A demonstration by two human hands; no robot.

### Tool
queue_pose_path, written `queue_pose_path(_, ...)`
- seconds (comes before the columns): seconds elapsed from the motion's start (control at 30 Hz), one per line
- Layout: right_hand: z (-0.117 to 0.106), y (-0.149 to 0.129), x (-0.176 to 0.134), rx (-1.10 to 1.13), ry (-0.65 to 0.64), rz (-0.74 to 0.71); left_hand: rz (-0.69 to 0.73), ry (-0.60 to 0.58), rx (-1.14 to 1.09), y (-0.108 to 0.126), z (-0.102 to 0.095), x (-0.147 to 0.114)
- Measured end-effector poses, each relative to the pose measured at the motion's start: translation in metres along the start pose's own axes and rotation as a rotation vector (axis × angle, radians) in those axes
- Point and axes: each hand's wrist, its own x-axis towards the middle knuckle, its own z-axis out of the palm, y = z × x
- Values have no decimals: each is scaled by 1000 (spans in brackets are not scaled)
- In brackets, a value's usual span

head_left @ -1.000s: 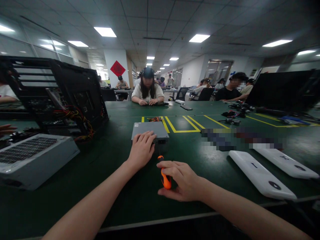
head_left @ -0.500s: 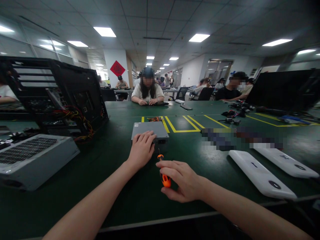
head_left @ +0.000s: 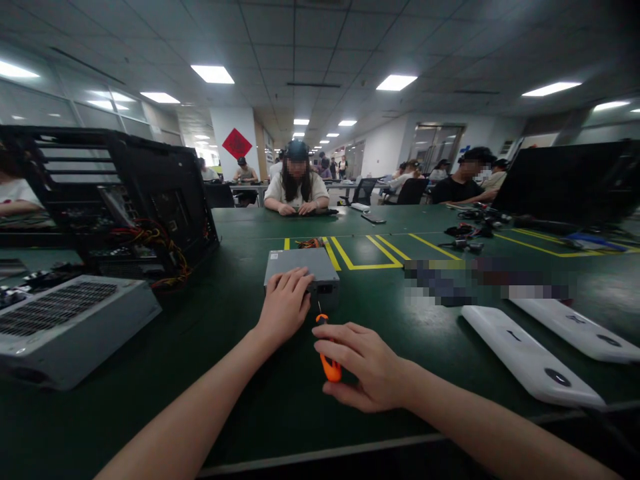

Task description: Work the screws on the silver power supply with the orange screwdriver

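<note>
A grey metal computer power supply [head_left: 300, 260] lies on the green table in front of me, its socket side facing me. My left hand [head_left: 285, 300] grips it at the near left edge, fingers laid over the top and thumb side hidden. Between the thumb and fingers of my right hand [head_left: 363, 363] is a screwdriver [head_left: 330, 367] with an orange and black handle. Its thin shaft points away from me at the front face of the power supply, below the socket. Whether the tip sits in a screw is too small to tell.
On the left stand an open black computer case [head_left: 165, 193] with loose cables and a second power supply [head_left: 100, 333]. White devices [head_left: 530, 357] lie at right, near a black monitor [head_left: 565, 187] and loose cables [head_left: 467, 233]. Across the table sits a person [head_left: 296, 187].
The whole view has shifted slightly, with the table appearing a little lower. Both hands keep their places on the power supply and screwdriver; the handle looks slightly turned in my right fingers.
</note>
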Motion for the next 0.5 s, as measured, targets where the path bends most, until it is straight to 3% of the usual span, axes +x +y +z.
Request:
queue_pose_path(0.17, 0, -1, 0, -95, 48, -43, 4, -1, 3, -1, 0, 0)
queue_pose_path(0.33, 2, 2, -6, -39, 192, 81, 8, -9, 13, -1, 0, 0)
queue_pose_path(0.5, -4, 0, -2, -22, 35, 10, -2, -9, 14, -1, 1, -1)
